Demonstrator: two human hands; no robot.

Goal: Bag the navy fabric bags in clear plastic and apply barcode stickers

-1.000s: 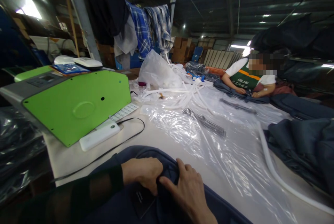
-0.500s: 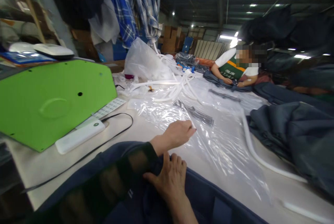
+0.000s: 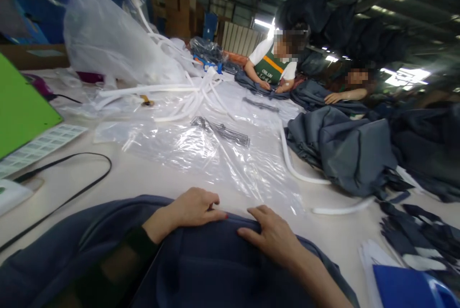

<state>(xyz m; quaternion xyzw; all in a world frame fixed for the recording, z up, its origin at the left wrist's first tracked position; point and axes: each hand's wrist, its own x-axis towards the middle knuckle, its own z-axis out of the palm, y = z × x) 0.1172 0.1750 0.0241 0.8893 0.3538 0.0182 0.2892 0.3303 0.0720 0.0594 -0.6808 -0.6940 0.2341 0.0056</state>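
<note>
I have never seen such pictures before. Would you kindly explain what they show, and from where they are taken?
There is no robot here: one camera, worn on a person's head, looks forward and down. The person's left hand and right hand rest, fingers apart, along the edge of a dark blue fabric item; neither clearly grips it. Beyond, on the pale table, lie clear plastic sheeting, white strips and a dark fabric bundle. A green panel shows at the left. Farther back, a co-worker in a green vest handles dark cloth.
</note>
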